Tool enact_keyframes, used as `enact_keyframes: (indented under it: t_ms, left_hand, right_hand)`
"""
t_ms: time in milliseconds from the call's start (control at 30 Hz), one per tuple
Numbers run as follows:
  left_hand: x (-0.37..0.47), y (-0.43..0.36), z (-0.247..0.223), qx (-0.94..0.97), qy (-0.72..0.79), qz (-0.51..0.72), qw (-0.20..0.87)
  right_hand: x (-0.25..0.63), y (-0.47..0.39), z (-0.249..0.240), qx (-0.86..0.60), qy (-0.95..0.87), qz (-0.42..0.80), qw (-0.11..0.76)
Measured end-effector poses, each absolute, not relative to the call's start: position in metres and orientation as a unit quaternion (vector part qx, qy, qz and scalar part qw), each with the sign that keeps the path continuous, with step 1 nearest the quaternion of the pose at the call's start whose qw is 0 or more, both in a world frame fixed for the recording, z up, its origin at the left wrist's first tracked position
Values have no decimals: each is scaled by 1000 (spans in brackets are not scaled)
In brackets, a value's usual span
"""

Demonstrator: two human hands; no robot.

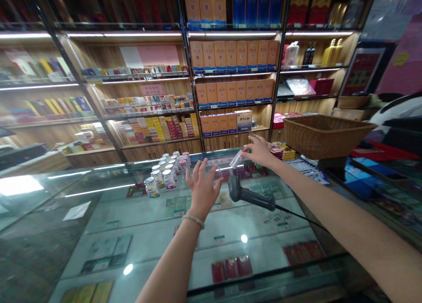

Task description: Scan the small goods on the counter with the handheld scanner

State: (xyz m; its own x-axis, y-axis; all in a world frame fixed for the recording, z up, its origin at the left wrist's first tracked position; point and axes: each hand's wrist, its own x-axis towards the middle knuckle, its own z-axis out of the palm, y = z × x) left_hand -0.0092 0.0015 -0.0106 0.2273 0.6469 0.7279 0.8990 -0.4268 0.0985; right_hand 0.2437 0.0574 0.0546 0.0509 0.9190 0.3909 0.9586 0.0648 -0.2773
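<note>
**Shop counter, both hands over the glass**

Head view. Glass counter [145, 241] fills the lower part of the frame. Right hand [259, 151], just right of centre, has its thumb and fingers partly closed on a small clear item [236, 158]; the grip appears to be at the item's right end, with the other end angled down and left. Blur hides what the item is. A fingertip hold like this probably suits something so slight and leaves most of it uncovered.

Left hand [201, 184], at centre, is open, fingers spread, nothing in it. It reaches out over the counter between the jars and the scanner; whether a fingertip touches anything, cannot tell. Bracelet [194, 220] on that wrist.

Left of that hand, small jars [169, 180] stand upright in close rows, lids up. Packed this way they likely take little room and stay easy to count.

Scanner [252, 197] lies just below the clear item, head to the left, handle to the right, cable [305, 217] trailing toward lower right. Handle probably lies that way to suit the right arm.

Wicker basket [329, 136], right of frame, sits off to the side, perhaps to leave the middle free. Upper frame: lit shelves hold boxes [231, 56] in upright rows, fronts outward, presumably for quick reading.
</note>
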Motion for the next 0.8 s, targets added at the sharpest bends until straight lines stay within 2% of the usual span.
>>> enact_keyframes:
  t_ms: [300,567,800]
  left_hand:
    - [-9,-5,-6,-752,-490,-400,187]
    - [-3,-11,-7,-767,-466,-393,201]
    - [2,-19,-4,-777,-458,-381,204]
  right_hand:
    - [231,21,30,-646,-639,15,419]
    - [229,3,7,-635,-631,49,442]
    - [230,-6,5,-620,-635,87,452]
